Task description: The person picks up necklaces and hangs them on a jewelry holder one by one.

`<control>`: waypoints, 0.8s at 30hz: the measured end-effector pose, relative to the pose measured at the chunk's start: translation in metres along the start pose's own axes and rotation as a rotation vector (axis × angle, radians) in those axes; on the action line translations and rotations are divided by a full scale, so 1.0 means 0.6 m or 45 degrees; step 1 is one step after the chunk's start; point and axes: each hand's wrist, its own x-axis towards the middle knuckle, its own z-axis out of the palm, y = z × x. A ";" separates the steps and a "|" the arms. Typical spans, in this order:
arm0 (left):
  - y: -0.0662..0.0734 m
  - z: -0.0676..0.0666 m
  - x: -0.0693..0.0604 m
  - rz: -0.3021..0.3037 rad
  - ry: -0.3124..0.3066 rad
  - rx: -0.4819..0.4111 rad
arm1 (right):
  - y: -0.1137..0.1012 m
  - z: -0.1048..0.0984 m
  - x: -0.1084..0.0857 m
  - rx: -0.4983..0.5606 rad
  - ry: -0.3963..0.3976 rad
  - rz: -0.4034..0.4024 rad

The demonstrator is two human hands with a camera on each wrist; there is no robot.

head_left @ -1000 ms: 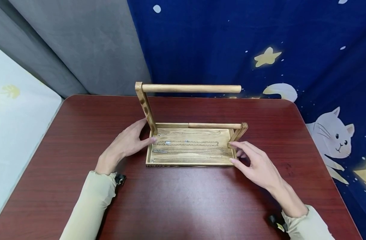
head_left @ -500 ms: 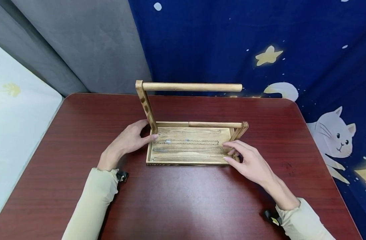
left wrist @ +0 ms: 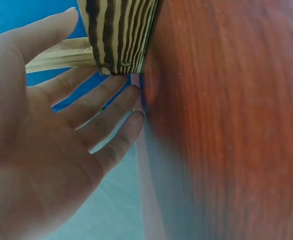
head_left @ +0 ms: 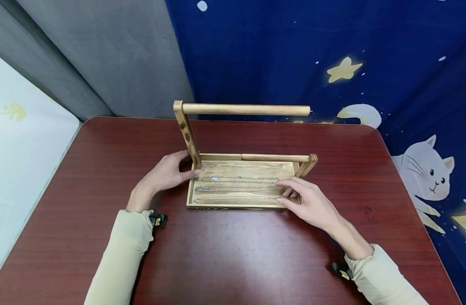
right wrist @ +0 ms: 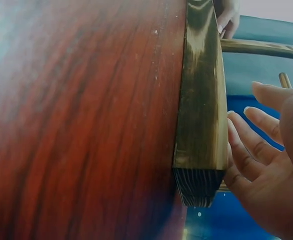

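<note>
A wooden jewelry stand has a shallow tray [head_left: 236,207] as its base, a tall post [head_left: 187,137] with an upper bar [head_left: 246,109], and a lower bar [head_left: 274,158]. Several thin necklaces [head_left: 248,178] lie stretched across the tray. My left hand [head_left: 162,173] is at the tray's left end, thumb at the rim; its fingers extend straight by the striped wood [left wrist: 119,32] in the left wrist view. Over the tray's right end is my right hand [head_left: 311,202], fingers loosely bent and thumb apart. Nothing held shows; its fingertips partly hide the chain ends.
The stand sits on a reddish-brown table [head_left: 233,254]. Behind it hang a grey curtain [head_left: 122,55] and a dark blue one [head_left: 255,51] with stars and a cat. A white printed surface [head_left: 26,161] borders the left side.
My right hand has moved left from the tray's right rim to above the inside of the tray. My left hand stays at the left end. The necklaces look unmoved.
</note>
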 end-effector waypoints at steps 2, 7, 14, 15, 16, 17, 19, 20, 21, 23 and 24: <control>-0.001 -0.001 0.001 0.001 -0.008 -0.032 | 0.002 0.003 0.002 0.000 -0.013 -0.004; -0.006 0.000 0.004 -0.029 -0.038 -0.121 | 0.004 0.010 0.006 0.017 -0.040 -0.014; -0.012 -0.003 0.015 -0.070 -0.090 -0.253 | 0.005 0.017 0.013 0.036 -0.024 0.016; -0.012 -0.003 0.017 -0.068 -0.099 -0.271 | 0.004 0.018 0.014 0.037 -0.018 0.028; -0.012 -0.004 0.019 -0.069 -0.108 -0.285 | 0.004 0.019 0.015 0.041 -0.015 0.040; -0.012 -0.005 0.020 -0.067 -0.116 -0.299 | 0.004 0.020 0.017 0.043 -0.013 0.049; -0.011 -0.006 0.021 -0.067 -0.127 -0.309 | 0.003 0.023 0.019 0.050 -0.017 0.065; -0.012 -0.006 0.022 -0.068 -0.129 -0.313 | 0.002 0.024 0.019 0.060 -0.020 0.072; -0.013 -0.006 0.022 -0.068 -0.134 -0.319 | 0.001 0.026 0.020 0.069 -0.024 0.079; -0.014 -0.007 0.023 -0.069 -0.137 -0.331 | 0.000 0.029 0.023 0.088 -0.033 0.086; -0.015 -0.007 0.023 -0.069 -0.140 -0.340 | -0.001 0.031 0.024 0.097 -0.040 0.096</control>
